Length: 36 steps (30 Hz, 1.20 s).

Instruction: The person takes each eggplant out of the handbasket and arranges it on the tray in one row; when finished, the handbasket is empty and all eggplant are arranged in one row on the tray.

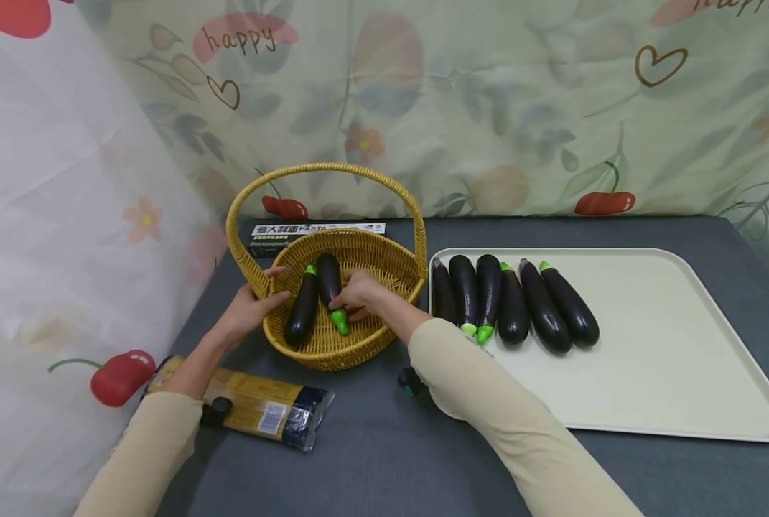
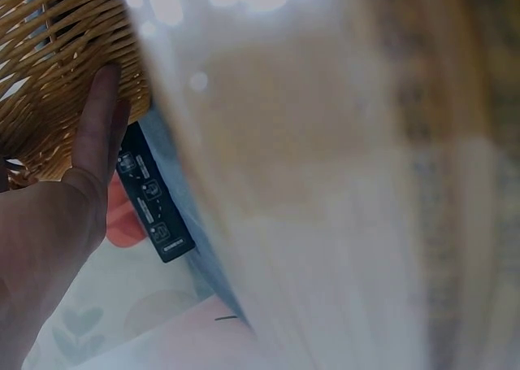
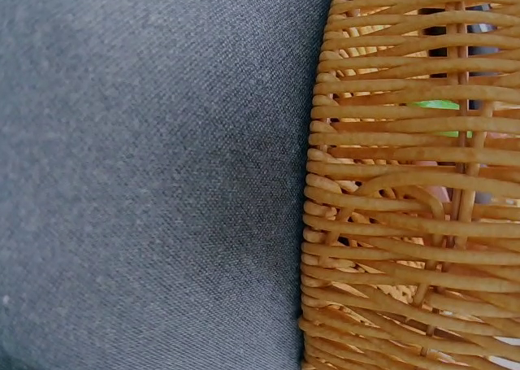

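Observation:
A wicker basket (image 1: 332,359) with a tall arched handle stands left of centre, two dark eggplants inside. My left hand (image 1: 250,310) holds the basket's left side near the handle's foot; in the left wrist view, fingers (image 2: 99,118) lie along the woven outer wall. Inside the basket, my right hand (image 1: 365,293) grips the right-hand eggplant (image 1: 328,276) near its green cap. The other eggplant (image 1: 302,312) lies to its left, cap pointing away. The right wrist view shows mostly basket wall (image 3: 406,158), which largely hides that hand.
To the right, a white tray (image 1: 649,359) bears several eggplants (image 1: 546,316) along its left part. A pasta package (image 1: 255,402) lies under the left forearm. Behind the basket sits a dark pasta box (image 1: 264,240). Patterned curtains (image 1: 423,108) border the grey table (image 1: 371,467).

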Each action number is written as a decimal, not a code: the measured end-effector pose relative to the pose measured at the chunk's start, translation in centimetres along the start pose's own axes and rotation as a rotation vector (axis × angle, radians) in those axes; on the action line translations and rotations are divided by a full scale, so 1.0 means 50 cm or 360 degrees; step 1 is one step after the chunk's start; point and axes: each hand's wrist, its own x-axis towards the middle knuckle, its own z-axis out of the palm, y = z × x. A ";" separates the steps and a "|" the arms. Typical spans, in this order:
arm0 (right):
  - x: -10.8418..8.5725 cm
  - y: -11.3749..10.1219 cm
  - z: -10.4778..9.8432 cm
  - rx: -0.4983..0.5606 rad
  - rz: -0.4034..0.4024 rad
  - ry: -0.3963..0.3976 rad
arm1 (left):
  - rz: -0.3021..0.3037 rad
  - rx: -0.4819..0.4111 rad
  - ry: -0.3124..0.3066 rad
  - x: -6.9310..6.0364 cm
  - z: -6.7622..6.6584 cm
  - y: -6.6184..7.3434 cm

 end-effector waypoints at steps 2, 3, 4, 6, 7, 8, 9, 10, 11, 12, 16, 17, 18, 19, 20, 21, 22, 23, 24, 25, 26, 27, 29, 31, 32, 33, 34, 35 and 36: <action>0.001 -0.001 0.004 -0.0021 0.0010 0.0026 | -0.0004 0.0002 0.0001 0.000 0.000 0.000; 0.002 -0.002 0.006 -0.0044 0.0009 0.0043 | -0.0005 0.0002 0.0002 -0.001 0.001 0.000; 0.003 -0.003 0.009 -0.0074 0.0007 0.0065 | -0.0007 -0.0001 0.0003 -0.001 0.001 0.000; 0.006 -0.005 0.013 -0.0135 -0.0002 0.0102 | -0.0010 -0.0004 0.0004 -0.001 0.002 0.001; 0.007 -0.006 0.015 -0.0161 -0.0010 0.0116 | -0.0010 -0.0004 0.0005 0.000 0.002 0.001; 0.008 -0.007 0.017 -0.0182 -0.0016 0.0130 | -0.0014 -0.0009 0.0007 0.000 0.003 0.001; 0.009 -0.008 0.019 -0.0205 -0.0022 0.0142 | -0.0013 -0.0010 0.0006 0.001 0.003 0.001; 0.009 -0.009 0.020 -0.0210 -0.0023 0.0147 | -0.0011 -0.0008 0.0007 0.001 0.003 0.001; 0.009 -0.009 0.021 -0.0213 -0.0023 0.0145 | -0.0009 -0.0005 0.0008 0.001 0.003 0.001; 0.008 -0.010 0.021 -0.0212 -0.0025 0.0138 | -0.0009 -0.0004 0.0008 0.001 0.002 0.001; 0.001 -0.007 0.019 -0.0153 -0.0026 0.0086 | -0.0005 0.0009 0.0006 -0.001 0.000 0.001; -0.002 -0.006 0.016 -0.0139 -0.0027 0.0064 | -0.0006 0.0009 0.0004 -0.002 0.000 0.001; -0.004 -0.005 0.013 -0.0120 -0.0027 0.0036 | -0.0005 0.0010 0.0001 -0.002 0.000 0.001; -0.007 -0.005 0.009 -0.0101 -0.0027 0.0009 | -0.0006 0.0012 0.0001 -0.003 0.000 0.001; -0.009 -0.005 0.004 -0.0087 -0.0026 -0.0015 | -0.0006 0.0011 0.0000 -0.003 0.000 0.001; -0.011 -0.006 -0.001 -0.0060 -0.0027 -0.0034 | -0.0006 0.0011 0.0002 -0.003 0.000 0.001; -0.012 -0.007 -0.007 -0.0042 -0.0025 -0.0046 | -0.0007 0.0011 0.0001 -0.003 0.000 0.001; -0.014 -0.008 -0.012 -0.0017 -0.0027 -0.0061 | -0.0009 0.0009 0.0004 -0.003 0.000 0.001; -0.015 -0.009 -0.018 0.0010 -0.0031 -0.0076 | -0.0008 0.0010 0.0005 -0.003 0.000 0.001; -0.015 -0.010 -0.024 0.0035 -0.0036 -0.0083 | -0.0009 0.0010 0.0007 -0.003 0.001 0.001; -0.016 -0.011 -0.030 0.0063 -0.0039 -0.0094 | -0.0008 0.0010 0.0008 -0.003 0.001 0.002; -0.017 -0.013 -0.035 0.0088 -0.0046 -0.0111 | -0.0008 0.0010 0.0008 -0.004 0.001 0.002; -0.019 -0.014 -0.047 0.0129 -0.0059 -0.0170 | -0.0009 0.0007 0.0008 -0.004 0.001 0.003; -0.022 -0.015 -0.058 0.0157 -0.0074 -0.0231 | -0.0012 0.0003 0.0005 -0.005 0.001 0.004; -0.024 -0.015 -0.064 0.0170 -0.0086 -0.0267 | -0.0012 -0.0001 0.0003 -0.005 0.001 0.004; -0.028 -0.016 -0.070 0.0173 -0.0102 -0.0297 | -0.0011 -0.0004 0.0000 -0.004 0.001 0.003; -0.031 -0.017 -0.075 0.0178 -0.0116 -0.0326 | -0.0010 -0.0006 -0.0002 -0.004 0.001 0.003; -0.036 -0.018 -0.081 0.0181 -0.0132 -0.0346 | -0.0010 -0.0011 -0.0003 -0.003 0.001 0.002; -0.039 -0.019 -0.086 0.0174 -0.0153 -0.0364 | -0.0010 -0.0018 -0.0003 -0.003 0.001 0.002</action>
